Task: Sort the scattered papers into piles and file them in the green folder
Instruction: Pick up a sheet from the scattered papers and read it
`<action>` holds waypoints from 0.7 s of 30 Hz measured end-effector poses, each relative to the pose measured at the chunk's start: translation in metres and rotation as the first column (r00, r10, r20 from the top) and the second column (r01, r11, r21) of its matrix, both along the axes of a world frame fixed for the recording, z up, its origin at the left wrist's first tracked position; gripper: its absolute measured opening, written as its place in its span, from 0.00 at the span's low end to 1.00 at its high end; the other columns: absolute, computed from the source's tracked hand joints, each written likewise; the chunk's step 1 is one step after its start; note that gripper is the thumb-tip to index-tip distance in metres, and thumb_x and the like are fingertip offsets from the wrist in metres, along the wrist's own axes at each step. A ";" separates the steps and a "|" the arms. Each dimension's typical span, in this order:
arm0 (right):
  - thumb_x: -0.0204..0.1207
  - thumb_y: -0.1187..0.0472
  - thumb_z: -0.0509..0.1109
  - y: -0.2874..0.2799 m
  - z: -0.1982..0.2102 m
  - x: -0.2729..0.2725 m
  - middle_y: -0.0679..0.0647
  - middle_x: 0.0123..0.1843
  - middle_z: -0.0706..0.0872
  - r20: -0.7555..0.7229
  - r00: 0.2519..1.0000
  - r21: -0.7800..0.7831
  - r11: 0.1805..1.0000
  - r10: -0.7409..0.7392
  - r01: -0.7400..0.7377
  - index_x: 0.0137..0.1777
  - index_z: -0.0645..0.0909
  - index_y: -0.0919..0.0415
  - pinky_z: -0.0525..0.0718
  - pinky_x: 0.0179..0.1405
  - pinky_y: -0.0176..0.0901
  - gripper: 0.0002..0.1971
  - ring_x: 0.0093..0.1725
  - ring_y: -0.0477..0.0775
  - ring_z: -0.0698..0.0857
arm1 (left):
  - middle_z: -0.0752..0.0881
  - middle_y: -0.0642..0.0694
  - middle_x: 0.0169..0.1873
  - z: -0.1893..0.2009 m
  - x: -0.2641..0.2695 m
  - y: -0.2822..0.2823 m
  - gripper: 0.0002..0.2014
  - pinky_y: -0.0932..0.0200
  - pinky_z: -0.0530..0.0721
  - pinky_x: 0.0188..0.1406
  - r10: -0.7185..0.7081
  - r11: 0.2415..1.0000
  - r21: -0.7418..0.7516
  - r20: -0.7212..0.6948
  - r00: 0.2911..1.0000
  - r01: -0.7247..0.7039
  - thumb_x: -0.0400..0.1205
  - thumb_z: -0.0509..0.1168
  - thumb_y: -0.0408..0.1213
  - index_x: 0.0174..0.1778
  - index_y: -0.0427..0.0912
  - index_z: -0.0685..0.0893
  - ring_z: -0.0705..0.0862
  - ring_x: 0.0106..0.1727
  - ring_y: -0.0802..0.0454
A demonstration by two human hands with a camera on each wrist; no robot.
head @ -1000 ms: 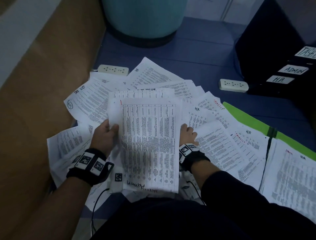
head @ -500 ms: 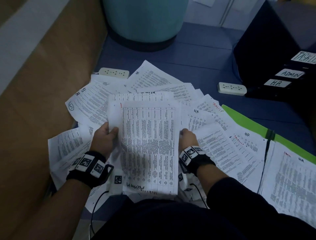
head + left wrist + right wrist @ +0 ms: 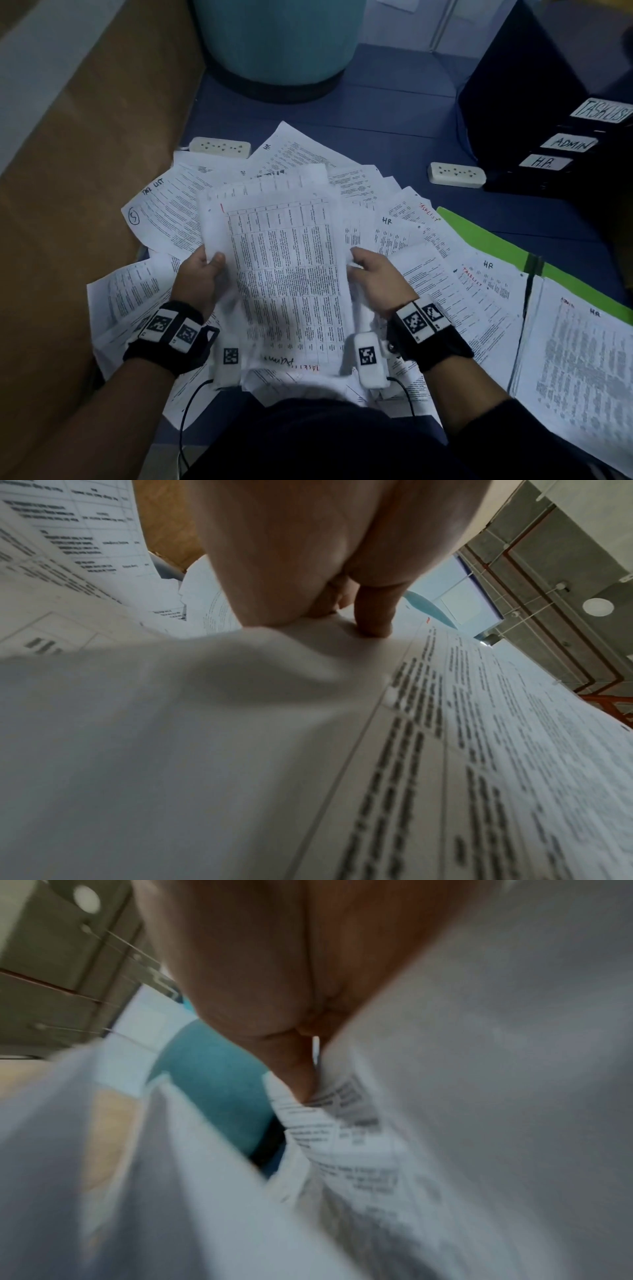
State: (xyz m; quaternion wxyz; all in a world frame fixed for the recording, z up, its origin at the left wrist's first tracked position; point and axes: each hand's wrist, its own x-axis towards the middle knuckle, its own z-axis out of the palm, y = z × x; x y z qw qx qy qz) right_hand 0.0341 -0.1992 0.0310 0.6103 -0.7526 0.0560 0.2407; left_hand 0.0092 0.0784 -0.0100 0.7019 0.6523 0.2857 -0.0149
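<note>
I hold a small stack of printed sheets (image 3: 287, 274) up over the heap of scattered papers (image 3: 171, 219). My left hand (image 3: 202, 274) grips the stack's left edge, its thumb (image 3: 373, 610) pressed on the top sheet (image 3: 342, 723). My right hand (image 3: 373, 274) pinches the right edge; in the right wrist view the fingers (image 3: 294, 1069) clamp a printed sheet (image 3: 359, 1150). The green folder (image 3: 486, 240) lies open at the right, mostly covered by sheets marked HR (image 3: 582, 359).
Two white power strips (image 3: 219, 147) (image 3: 455, 174) lie on the blue floor beyond the papers. A teal round bin (image 3: 277, 44) stands behind. Black trays labelled TASKLIST, ADMIN and HR (image 3: 561, 144) sit at the right. A brown wooden panel (image 3: 68, 192) runs along the left.
The held stack has risen slightly and curled at its top edge. My right hand has shifted along the right edge and tightened its pinch; the left hand keeps its grip.
</note>
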 end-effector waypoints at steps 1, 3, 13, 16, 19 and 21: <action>0.78 0.70 0.62 0.006 0.008 -0.003 0.67 0.40 0.85 -0.003 0.999 0.068 0.997 0.043 -0.042 0.49 0.83 0.67 0.78 0.40 0.47 0.08 0.35 0.56 0.80 | 0.85 0.31 0.52 -0.001 0.000 0.001 0.11 0.51 0.84 0.48 0.010 1.000 -0.015 -0.008 1.000 -0.010 0.88 0.53 0.32 0.60 0.34 0.79 0.85 0.55 0.37; 0.72 0.72 0.62 0.017 0.020 -0.006 0.61 0.35 0.81 0.002 0.992 0.170 0.977 0.129 -0.128 0.44 0.82 0.69 0.75 0.41 0.45 0.07 0.35 0.53 0.78 | 0.83 0.29 0.54 -0.005 0.001 0.003 0.16 0.52 0.84 0.48 0.019 0.999 -0.050 -0.035 0.999 -0.020 0.88 0.53 0.35 0.66 0.27 0.74 0.84 0.53 0.38; 0.76 0.69 0.63 0.021 0.003 0.004 0.53 0.35 0.86 -0.142 0.990 0.287 0.956 -0.024 0.064 0.48 0.82 0.60 0.82 0.36 0.45 0.07 0.32 0.52 0.83 | 0.84 0.35 0.54 -0.013 0.005 0.007 0.08 0.42 0.84 0.51 0.034 0.999 0.012 -0.039 0.999 -0.034 0.84 0.60 0.35 0.59 0.45 0.75 0.84 0.52 0.39; 0.78 0.49 0.69 0.004 -0.039 0.028 0.56 0.53 0.85 -0.020 0.989 -0.343 0.930 -0.145 0.129 0.56 0.78 0.60 0.80 0.48 0.48 0.15 0.50 0.57 0.82 | 0.85 0.43 0.50 -0.012 0.004 0.009 0.16 0.42 0.82 0.58 0.069 0.989 0.132 -0.057 0.996 -0.061 0.84 0.60 0.33 0.69 0.46 0.73 0.85 0.54 0.41; 0.69 0.44 0.77 0.003 -0.065 0.041 0.61 0.68 0.75 -0.023 0.993 -0.800 0.598 -0.112 0.049 0.71 0.68 0.64 0.78 0.62 0.56 0.37 0.66 0.63 0.75 | 0.88 0.43 0.49 -0.011 0.001 0.007 0.09 0.39 0.84 0.58 -0.060 0.970 0.233 -0.036 0.998 0.067 0.84 0.59 0.34 0.55 0.48 0.82 0.87 0.52 0.42; 0.64 0.45 0.81 0.008 -0.077 0.042 0.61 0.70 0.71 -0.046 0.995 -0.872 0.489 -0.087 0.003 0.72 0.63 0.63 0.76 0.61 0.61 0.43 0.68 0.63 0.71 | 0.88 0.45 0.48 -0.010 0.000 0.006 0.09 0.43 0.84 0.56 -0.096 0.960 0.262 -0.020 0.995 0.098 0.85 0.58 0.32 0.50 0.50 0.82 0.87 0.51 0.44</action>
